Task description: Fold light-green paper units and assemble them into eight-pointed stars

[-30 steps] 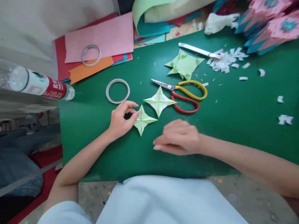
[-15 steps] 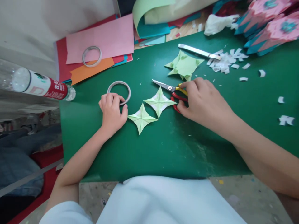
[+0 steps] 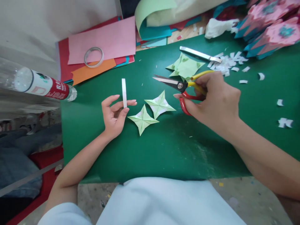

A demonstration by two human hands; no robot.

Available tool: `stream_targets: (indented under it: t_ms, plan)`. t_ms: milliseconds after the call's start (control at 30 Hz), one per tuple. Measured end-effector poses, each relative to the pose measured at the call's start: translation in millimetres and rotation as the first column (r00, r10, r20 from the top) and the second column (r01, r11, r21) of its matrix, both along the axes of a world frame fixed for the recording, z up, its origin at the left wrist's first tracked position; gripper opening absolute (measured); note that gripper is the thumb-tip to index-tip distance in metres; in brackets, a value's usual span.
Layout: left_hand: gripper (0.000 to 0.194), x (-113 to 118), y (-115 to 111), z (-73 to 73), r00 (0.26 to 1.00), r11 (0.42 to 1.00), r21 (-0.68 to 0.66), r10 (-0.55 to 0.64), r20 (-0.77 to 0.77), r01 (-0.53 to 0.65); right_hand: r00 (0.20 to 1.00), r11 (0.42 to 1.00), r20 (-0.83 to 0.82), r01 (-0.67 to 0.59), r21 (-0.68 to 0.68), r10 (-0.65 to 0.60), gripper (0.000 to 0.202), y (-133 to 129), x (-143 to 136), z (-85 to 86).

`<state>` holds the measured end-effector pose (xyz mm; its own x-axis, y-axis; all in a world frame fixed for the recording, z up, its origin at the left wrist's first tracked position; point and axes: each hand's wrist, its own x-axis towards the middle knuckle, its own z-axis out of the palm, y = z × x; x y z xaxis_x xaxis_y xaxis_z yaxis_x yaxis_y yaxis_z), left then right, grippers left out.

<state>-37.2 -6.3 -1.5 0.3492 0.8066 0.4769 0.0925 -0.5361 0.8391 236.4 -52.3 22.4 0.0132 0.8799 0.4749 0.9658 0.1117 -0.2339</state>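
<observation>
Pinched upright between the thumb and fingers of my left hand (image 3: 114,116) is a roll of white tape (image 3: 124,93), seen edge-on. My right hand (image 3: 217,100) grips a pair of scissors (image 3: 180,85) by the red and yellow handles, with the blades pointing left and nearly closed. Between my hands lie two pale green folded paper stars, a nearer star (image 3: 143,120) and a farther star (image 3: 160,105), close together. Beyond the scissors rests another green folded paper piece (image 3: 185,66), partly covered by them.
A second tape roll (image 3: 85,58) lies on coloured paper sheets (image 3: 112,37) at the back left. A plastic bottle (image 3: 42,84) lies at the left. White paper scraps (image 3: 227,62), a silver cutter-like tool (image 3: 199,54) and pink-and-blue paper flowers (image 3: 281,32) are at the back right.
My left hand has lifted the tape roll off the table and turned it on edge. My right hand has picked up the scissors, its fingers now at the handles. The farther star has shifted slightly.
</observation>
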Motion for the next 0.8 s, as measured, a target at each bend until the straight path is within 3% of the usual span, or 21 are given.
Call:
stream_targets:
  t_ms: [100, 200, 300, 400, 500, 600, 667, 800]
  plan:
    - [0.041, -1, 0, -2.0, 0.997, 0.998, 0.029, -0.047, -0.055, 0.049, 0.993, 0.988, -0.030, -0.110, 0.112, 0.114, 0.040, -3, -4, 3.4]
    - [0.046, -2, 1, -4.5, 0.995, 0.997, 0.031, -0.068, -0.075, 0.071, 0.967, 0.965, -0.071, -0.238, 0.111, 0.246, 0.043, -10, -10, 9.3]
    - [0.045, 0, 1, -4.6, 0.994, 0.995, 0.035, -0.087, -0.066, 0.090, 0.939, 0.947, -0.137, -0.320, -0.023, 0.314, 0.048, -16, -15, 16.9]
    - [0.042, 2, 0, -2.0, 0.995, 0.997, 0.008, -0.075, -0.066, 0.076, 0.894, 0.892, -0.319, -0.392, -0.223, 0.313, 0.057, -18, -17, 24.8]
    - [0.040, 3, -2, 0.3, 0.996, 0.998, -0.015, -0.064, -0.054, 0.063, 0.717, 0.760, -0.632, -0.576, -0.301, 0.293, 0.059, -19, -15, 30.8]
    - [0.040, 2, -5, 0.1, 0.997, 0.997, -0.043, -0.068, -0.028, 0.067, 0.388, 0.535, -0.906, -0.808, -0.245, 0.171, 0.055, -21, -15, 32.3]
    - [0.040, 2, -7, -0.9, 0.998, 0.996, -0.068, -0.063, -0.007, 0.062, 0.209, 0.405, -0.978, -0.896, -0.181, 0.024, 0.057, -23, -18, 30.0]
    - [0.036, 1, -8, -1.1, 0.997, 0.994, -0.076, -0.074, -0.001, 0.073, 0.092, 0.258, -0.992, -0.960, -0.112, -0.089, 0.052, -25, -23, 19.5]
